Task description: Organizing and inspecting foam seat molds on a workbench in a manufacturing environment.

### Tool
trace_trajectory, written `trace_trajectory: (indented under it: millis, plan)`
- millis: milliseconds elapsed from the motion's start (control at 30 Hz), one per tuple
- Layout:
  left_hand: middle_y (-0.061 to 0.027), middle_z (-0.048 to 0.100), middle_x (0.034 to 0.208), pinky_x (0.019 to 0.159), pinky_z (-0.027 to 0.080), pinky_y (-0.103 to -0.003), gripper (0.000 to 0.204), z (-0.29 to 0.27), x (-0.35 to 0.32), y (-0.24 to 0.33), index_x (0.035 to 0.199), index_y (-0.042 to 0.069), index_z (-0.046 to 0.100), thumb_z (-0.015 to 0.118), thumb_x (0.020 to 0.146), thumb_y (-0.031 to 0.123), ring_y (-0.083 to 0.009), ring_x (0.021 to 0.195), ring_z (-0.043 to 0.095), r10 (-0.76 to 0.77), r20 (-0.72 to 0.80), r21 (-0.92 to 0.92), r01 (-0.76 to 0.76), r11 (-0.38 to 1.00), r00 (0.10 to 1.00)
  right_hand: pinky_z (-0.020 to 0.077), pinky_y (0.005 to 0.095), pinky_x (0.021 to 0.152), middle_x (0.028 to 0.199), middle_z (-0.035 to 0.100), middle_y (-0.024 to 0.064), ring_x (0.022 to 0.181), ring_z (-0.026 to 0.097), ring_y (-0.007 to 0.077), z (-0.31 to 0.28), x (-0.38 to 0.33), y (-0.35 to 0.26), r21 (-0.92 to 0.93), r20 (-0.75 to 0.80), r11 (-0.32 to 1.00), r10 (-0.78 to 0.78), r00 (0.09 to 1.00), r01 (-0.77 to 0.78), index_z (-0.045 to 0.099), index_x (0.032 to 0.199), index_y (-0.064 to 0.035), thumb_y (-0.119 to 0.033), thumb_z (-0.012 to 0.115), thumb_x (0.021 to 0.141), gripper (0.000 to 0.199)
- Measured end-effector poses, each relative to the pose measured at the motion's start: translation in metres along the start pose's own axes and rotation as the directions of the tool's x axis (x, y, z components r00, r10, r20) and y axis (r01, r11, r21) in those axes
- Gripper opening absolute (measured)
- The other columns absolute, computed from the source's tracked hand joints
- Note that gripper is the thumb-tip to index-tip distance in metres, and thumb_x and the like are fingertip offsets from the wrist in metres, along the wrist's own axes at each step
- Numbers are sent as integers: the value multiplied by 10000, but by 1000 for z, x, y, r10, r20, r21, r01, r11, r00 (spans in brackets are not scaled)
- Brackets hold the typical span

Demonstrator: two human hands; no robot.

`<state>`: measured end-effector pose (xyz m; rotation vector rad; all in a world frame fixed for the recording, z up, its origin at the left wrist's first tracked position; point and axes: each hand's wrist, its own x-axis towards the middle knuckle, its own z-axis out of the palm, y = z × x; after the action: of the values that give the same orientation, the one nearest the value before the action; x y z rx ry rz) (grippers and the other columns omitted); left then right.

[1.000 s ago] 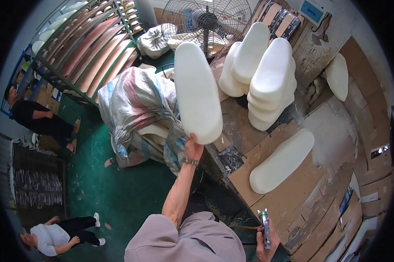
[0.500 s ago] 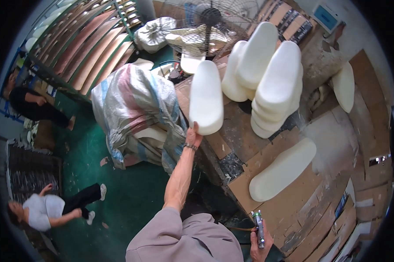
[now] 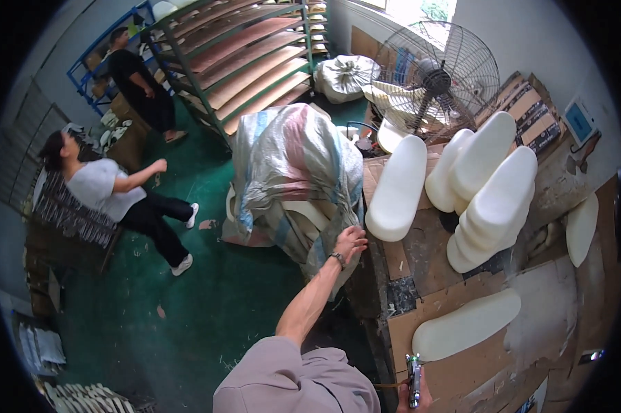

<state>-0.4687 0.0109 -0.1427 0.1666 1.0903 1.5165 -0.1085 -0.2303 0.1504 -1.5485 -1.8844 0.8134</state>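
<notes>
My left hand (image 3: pixel 352 242) is stretched out at the edge of a striped woven sack (image 3: pixel 293 155), fingers loosely bent and apart, holding nothing I can see. White rounded foam pads show inside the sack's mouth. Just right of that hand, a long white foam pad (image 3: pixel 397 189) lies on the cardboard-covered bench. In my right hand (image 3: pixel 422 398), low in the view, is a small silver spray gun (image 3: pixel 414 380) with a green tip and a thin brown hose. Beyond it another foam pad (image 3: pixel 466 325) lies flat on the cardboard.
Several foam pads (image 3: pixel 493 206) are stacked at the bench's far side, near a wire-caged fan (image 3: pixel 436 79). A rack of curved boards (image 3: pixel 248 62) stands behind the sack. Two people, one in a white shirt (image 3: pixel 102 189) and one in black (image 3: pixel 135 82), are at the left.
My left hand has let go of the foam pad on the bench and moved left to the sack's edge. The view has swung left; the right hand still holds the spray gun.
</notes>
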Motion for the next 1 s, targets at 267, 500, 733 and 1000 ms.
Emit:
trace_trajectory:
  millis: [267, 500, 733, 1000]
  plan:
    - [-137, 687, 1155, 745, 595, -365, 601, -150, -91, 98, 1471, 39, 338, 641, 976, 193, -179, 849, 685, 278, -284, 48, -276, 960, 917, 526, 417, 824, 1123, 689, 230, 999, 675, 347, 4, -19, 12, 139, 100, 989, -70, 993, 56, 599, 1332, 2, -116, 635, 932, 418]
    - [-124, 690, 1153, 726, 600, -356, 595, -191, -165, 149, 1501, 55, 309, 597, 989, 149, -165, 845, 687, 383, -416, 62, -395, 917, 825, 531, 419, 815, 1117, 687, 233, 984, 674, 357, -1, -35, 3, 228, 96, 972, -85, 992, 62, 597, 1323, 17, -134, 622, 940, 412]
    - [-145, 679, 1170, 709, 602, -333, 618, -176, -180, 193, 1500, 32, 299, 612, 980, 146, -170, 856, 686, 452, -379, 122, -440, 890, 808, 534, 431, 823, 1159, 677, 229, 990, 674, 360, -9, -57, 29, 147, 193, 989, -21, 981, -8, 585, 1317, 44, -151, 590, 967, 401]
    - [-113, 702, 987, 650, 592, -347, 306, -189, -152, 181, 1271, 81, 515, 600, 979, 110, -178, 767, 679, 441, -348, 130, -424, 896, 827, 515, 418, 917, 1254, 652, 217, 1113, 652, 347, -11, -59, 31, 182, 140, 974, -159, 977, 132, 566, 1350, 29, -156, 544, 998, 398]
